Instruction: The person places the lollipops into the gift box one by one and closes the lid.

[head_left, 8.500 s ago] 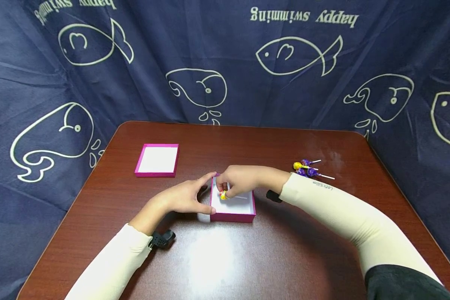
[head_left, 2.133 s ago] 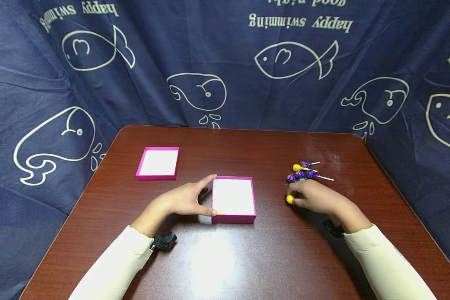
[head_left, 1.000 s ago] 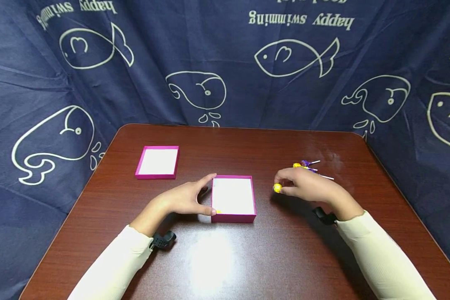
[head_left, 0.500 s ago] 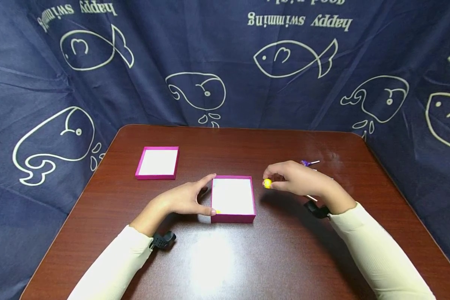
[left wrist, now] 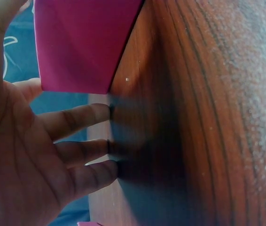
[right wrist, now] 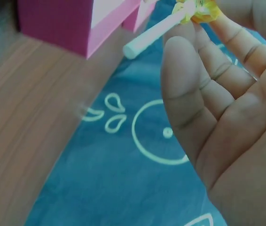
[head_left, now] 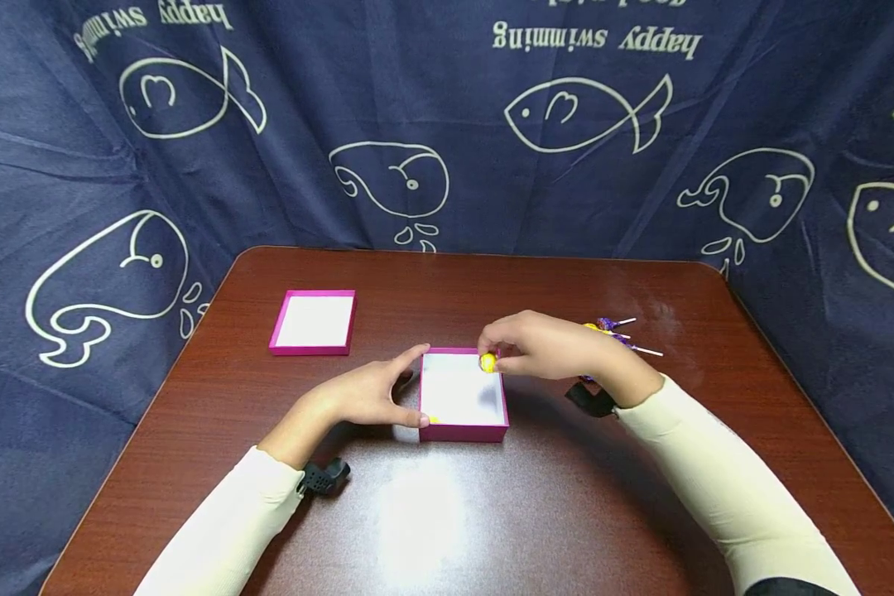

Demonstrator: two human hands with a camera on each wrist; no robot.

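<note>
A magenta box with a white inside stands mid-table. My left hand spreads thumb and forefinger along its left side, touching the front and back corners; in the left wrist view the other fingertips rest on the table. Over the box's back right corner, my right hand pinches a yellow-wrapped lollipop. Its white stick points towards the camera in the right wrist view. A yellow bit shows inside the box's front left corner, beside my left thumb.
The shallow magenta lid, white inside up, lies at the back left. Several purple and yellow lollipops lie at the right, partly hidden by my right forearm. A blue cloth printed with fish hangs behind the table.
My right hand has taken the yellow lollipop from the pile at the right and carried it left, over the box's edge. My left hand stays at the box.
</note>
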